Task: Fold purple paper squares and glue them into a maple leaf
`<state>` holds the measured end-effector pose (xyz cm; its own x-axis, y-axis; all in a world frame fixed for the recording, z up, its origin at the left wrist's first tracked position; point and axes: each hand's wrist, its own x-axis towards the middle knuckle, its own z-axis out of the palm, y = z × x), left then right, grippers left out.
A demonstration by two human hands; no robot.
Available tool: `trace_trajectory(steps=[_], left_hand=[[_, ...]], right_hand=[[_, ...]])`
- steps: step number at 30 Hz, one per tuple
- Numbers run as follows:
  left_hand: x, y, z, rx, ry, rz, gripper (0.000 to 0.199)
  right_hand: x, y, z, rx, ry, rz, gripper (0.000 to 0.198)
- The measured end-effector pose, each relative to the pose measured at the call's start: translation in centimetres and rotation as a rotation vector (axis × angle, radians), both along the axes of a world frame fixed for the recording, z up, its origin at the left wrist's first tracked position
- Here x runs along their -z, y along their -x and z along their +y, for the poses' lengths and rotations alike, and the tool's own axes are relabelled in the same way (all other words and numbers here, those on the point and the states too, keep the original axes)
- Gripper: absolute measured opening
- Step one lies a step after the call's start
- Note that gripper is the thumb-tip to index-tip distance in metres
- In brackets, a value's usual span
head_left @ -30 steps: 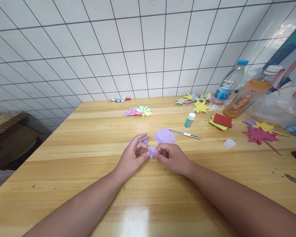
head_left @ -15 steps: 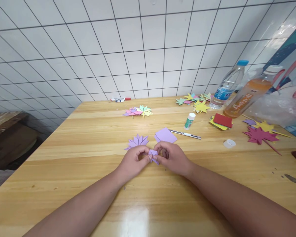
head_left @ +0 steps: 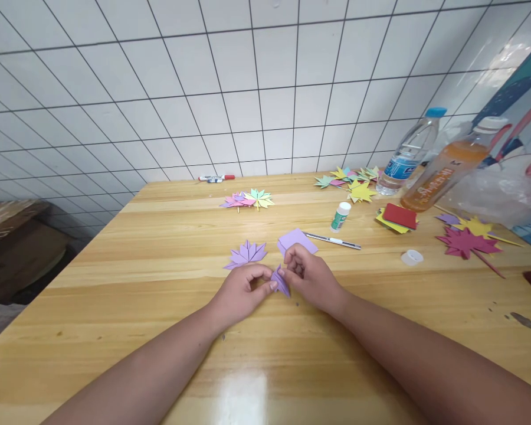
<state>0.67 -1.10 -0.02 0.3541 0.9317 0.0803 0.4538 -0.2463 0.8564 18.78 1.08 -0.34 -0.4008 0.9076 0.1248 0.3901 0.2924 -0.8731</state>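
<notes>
A small piece of folded purple paper [head_left: 281, 283] is between my two hands, just above the table. The thumb and forefinger of my left hand [head_left: 244, 289] pinch its left side. My right hand [head_left: 310, 276] has its thumb and bent fingers at the upper right edge, closed on the paper. One flap stands up at the top, and a point hangs down to the right. Just beyond my left hand lies a purple folded-paper leaf [head_left: 246, 254]. Purple paper squares [head_left: 297, 242] lie behind my right hand, partly covered by its fingers.
A craft knife or pen [head_left: 334, 241] and a glue stick [head_left: 340, 216] sit beyond my right hand. Farther right are a white cap [head_left: 412, 257], red and yellow paper [head_left: 399, 217], a crimson paper leaf [head_left: 465, 242] and two bottles [head_left: 446, 171]. Markers [head_left: 216, 178] lie by the tiled wall.
The folded paper has turned and its flap now stands up, with its point toward the lower right. My right hand's fingers have lifted a little; my left hand has barely moved.
</notes>
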Motion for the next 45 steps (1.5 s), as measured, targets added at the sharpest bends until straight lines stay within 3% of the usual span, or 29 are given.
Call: trace_trajectory(steps=[4,6,10,16,22,29,33,45], left_hand=[[0.23,-0.05,-0.02,-0.001,-0.004,0.003,0.014],[0.30,-0.10,-0.06,-0.003,0.000,-0.011,0.014],[0.34,-0.21,-0.15,0.000,0.001,-0.045,0.015],[0.36,-0.29,-0.26,-0.002,-0.037,-0.003,0.013],[0.22,-0.32,-0.28,-0.029,0.031,-0.047,0.013],[0.21,-0.04,-0.14,-0.115,0.169,-0.152,0.015],[0.10,0.00,0.09,-0.120,0.224,-0.214,0.015],[0.06,-0.14,0.05,-0.107,0.192,-0.195,0.019]], right_hand=[[-0.10,0.01,-0.10,-0.085,0.035,0.019,0.003],[-0.24,-0.03,-0.22,-0.112,0.048,0.036,0.014],[-0.35,-0.08,-0.50,-0.107,-0.011,-0.039,0.032],[-0.30,-0.07,-0.64,-0.113,-0.057,-0.111,0.031],[0.08,-0.08,-0.40,-0.074,-0.050,-0.092,0.035],[-0.33,0.04,-0.11,-0.066,-0.011,-0.002,0.013],[-0.65,0.01,0.01,-0.026,-0.046,-0.009,0.013],[0.13,0.00,0.04,-0.039,-0.054,-0.054,0.009]])
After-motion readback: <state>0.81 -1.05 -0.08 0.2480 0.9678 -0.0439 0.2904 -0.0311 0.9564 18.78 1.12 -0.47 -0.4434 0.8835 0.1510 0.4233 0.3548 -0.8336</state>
